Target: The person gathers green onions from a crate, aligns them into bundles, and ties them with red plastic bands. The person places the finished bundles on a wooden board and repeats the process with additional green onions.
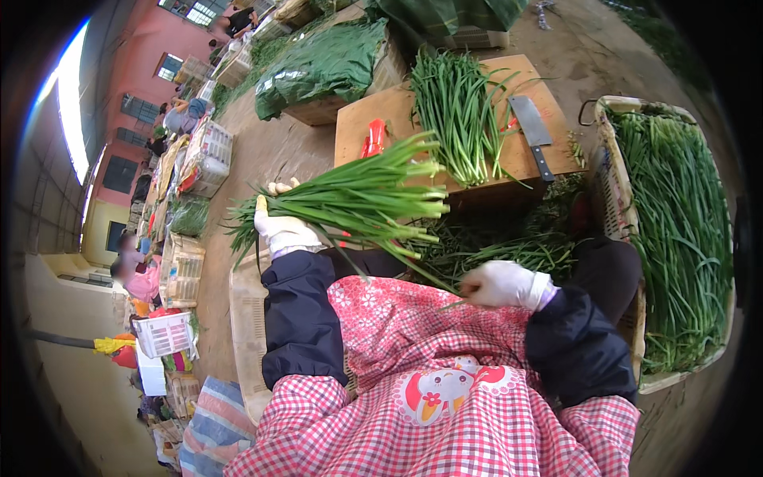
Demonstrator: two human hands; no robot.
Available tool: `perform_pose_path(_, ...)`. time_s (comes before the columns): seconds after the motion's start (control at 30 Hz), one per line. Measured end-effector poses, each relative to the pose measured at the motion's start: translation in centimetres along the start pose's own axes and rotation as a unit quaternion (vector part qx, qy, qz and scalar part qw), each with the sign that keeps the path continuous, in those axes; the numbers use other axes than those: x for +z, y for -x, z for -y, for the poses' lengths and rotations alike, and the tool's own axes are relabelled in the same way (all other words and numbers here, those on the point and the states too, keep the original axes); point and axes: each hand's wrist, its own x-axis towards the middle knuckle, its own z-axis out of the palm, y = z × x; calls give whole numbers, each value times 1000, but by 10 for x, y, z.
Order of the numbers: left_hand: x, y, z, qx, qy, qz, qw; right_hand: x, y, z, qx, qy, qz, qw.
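Observation:
A bunch of green garlic chives (pixel 351 194) lies across my left hand (pixel 287 229), gloved in white, whose fingers and thumb wrap its leafy end. The pale cut ends point right, over the edge of a wooden board. One loose chive stalk (pixel 432 277) slants from the bunch to my right hand (pixel 506 285), also gloved, which has its fingers closed at the stalk's end above my lap. Another pile of chives (pixel 456 119) rests on the wooden board (pixel 357 128). Beside that pile lies a cleaver (pixel 529 128) with a black handle, its blade pointing away.
A plastic crate packed with chives (pixel 679 238) stands at my right. Loose leaves (pixel 512 253) lie beneath the board's near edge. Red ties (pixel 374 138) sit on its left. Past it is a crate under a green cover (pixel 325 65). Other people work by crates along the left.

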Motion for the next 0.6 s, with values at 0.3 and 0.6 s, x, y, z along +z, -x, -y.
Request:
perform_pose_path(0.3, 7, 25, 10, 2, -18, 41, 999, 39, -62, 35, -171, -134, -249, 944)
perform_pose_path(0.6, -16, 39, 31, -76, 96, 88, 989, 48, -81, 75, -140, -269, -62, 951)
